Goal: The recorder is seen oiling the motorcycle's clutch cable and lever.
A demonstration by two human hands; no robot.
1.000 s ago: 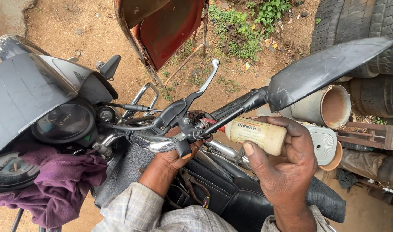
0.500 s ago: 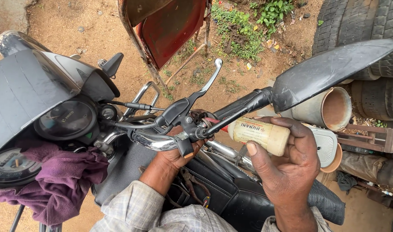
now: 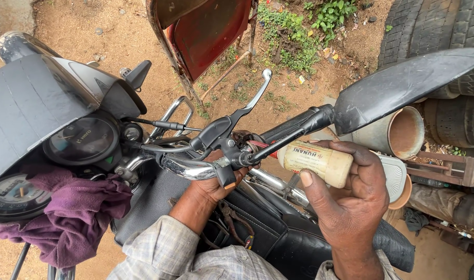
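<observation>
A motorcycle is seen from above, looking down over its handlebar. The left hand is wrapped from below around the chrome bar, just beside the black switch housing and under the brake lever. The right hand is closed around a small cream-coloured bottle, which is held on its side with its narrow end pointed toward the switch housing, close to the base of the mirror stalk. A black mirror is seen above the bottle, at the upper right. The speedometer and grey headlamp cowl are found at the left, with a purple cloth draped beneath them. A black seat is seen under both hands. Bare dirt ground, a rusty red metal panel, stacked tyres and a rusted tin are seen beyond.
</observation>
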